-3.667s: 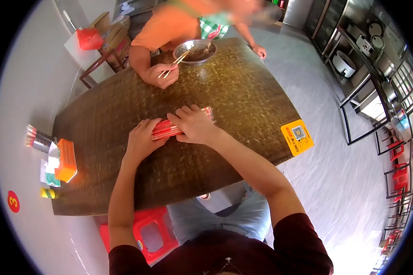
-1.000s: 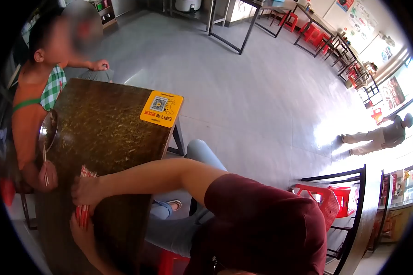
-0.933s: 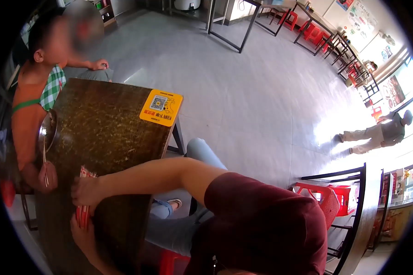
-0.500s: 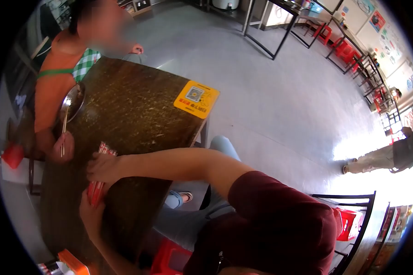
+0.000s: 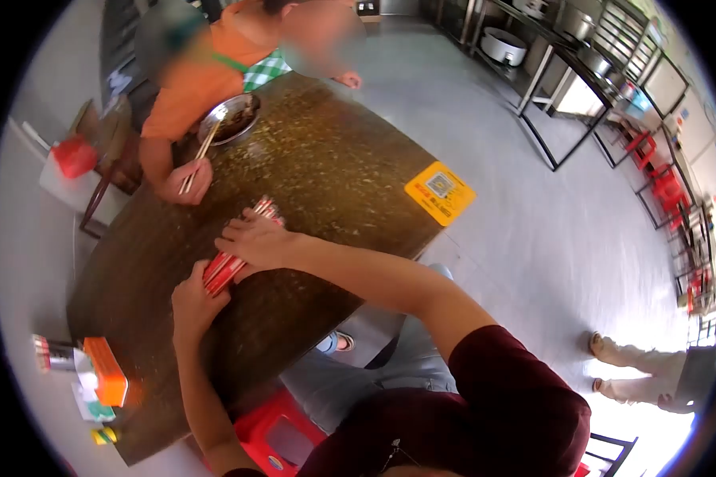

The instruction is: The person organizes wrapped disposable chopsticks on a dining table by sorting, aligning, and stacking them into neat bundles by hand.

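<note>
A bundle of chopsticks in red-and-white wrappers [image 5: 224, 272] lies slanted just over the brown table [image 5: 326, 167]. My left hand [image 5: 199, 304] is closed round its lower end. Higher up, the fingers of my right hand [image 5: 254, 241] wrap over the same bundle, and the pale tips stick out beyond them. Beyond my hands, another person's hand [image 5: 188, 181] holds a pair of wooden chopsticks [image 5: 202, 153] by a metal bowl [image 5: 231, 119] with dark food in it.
A yellow QR-code card [image 5: 440, 193] lies at the table's right corner. An orange box [image 5: 106, 371] and a holder of sticks [image 5: 52, 354] stand at the left end. A red stool [image 5: 266, 425] is beside me. Another person in pale trousers [image 5: 636, 358] stands at the right.
My view has swung, so the table and bowl sit farther right in it. Both my hands still grip the bundle. More of the table's left end shows.
</note>
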A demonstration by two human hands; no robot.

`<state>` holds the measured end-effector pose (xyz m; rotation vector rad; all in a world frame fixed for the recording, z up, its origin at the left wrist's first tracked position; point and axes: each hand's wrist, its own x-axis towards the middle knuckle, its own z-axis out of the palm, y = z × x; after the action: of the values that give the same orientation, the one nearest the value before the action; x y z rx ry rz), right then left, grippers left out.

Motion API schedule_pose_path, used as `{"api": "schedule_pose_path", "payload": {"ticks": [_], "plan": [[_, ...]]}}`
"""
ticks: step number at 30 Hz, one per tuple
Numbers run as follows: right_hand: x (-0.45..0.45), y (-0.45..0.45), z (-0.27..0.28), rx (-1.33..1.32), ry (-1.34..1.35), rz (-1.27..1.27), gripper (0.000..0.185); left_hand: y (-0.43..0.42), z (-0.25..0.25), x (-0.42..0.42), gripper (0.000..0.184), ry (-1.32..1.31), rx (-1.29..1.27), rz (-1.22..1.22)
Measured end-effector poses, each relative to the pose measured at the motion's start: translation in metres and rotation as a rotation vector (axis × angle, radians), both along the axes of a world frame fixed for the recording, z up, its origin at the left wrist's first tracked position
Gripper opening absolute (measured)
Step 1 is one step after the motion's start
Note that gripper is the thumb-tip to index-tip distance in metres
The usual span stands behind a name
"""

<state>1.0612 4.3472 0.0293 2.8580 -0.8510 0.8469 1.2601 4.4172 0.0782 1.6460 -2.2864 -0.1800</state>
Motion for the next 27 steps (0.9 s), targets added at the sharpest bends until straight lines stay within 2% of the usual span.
{"api": "schedule_pose_path", "payload": {"ticks": [6, 14, 17, 20, 24, 27], "plan": [[-0.002, 0.003, 0.005, 0.049, 0.008, 0.010, 0.069, 0.001, 0.002, 0.003, 0.051, 0.010, -0.044, -0.038], [-0.001, 0.006, 0.008, 0.003, 0.107, 0.005, 0.073, -0.002, 0.008, 0.006, 0.049, 0.220, 0.202, 0.052], [0.000, 0.009, 0.013, -0.052, 0.110, -0.011, 0.063, -0.004, 0.010, 0.006, 0.049, 0.278, 0.249, 0.054], [0.009, 0.008, 0.002, -0.406, 0.071, -0.163, 0.050, -0.007, 0.005, 0.010, 0.049, 0.348, 0.301, 0.033], [0.006, 0.005, 0.000, -0.358, 0.032, -0.154, 0.038, -0.005, 0.009, 0.005, 0.050, 0.351, 0.362, 0.044], [0.005, -0.002, -0.007, -0.273, 0.018, -0.114, 0.032, -0.002, 0.009, 0.001, 0.051, 0.257, 0.293, 0.009]]}}
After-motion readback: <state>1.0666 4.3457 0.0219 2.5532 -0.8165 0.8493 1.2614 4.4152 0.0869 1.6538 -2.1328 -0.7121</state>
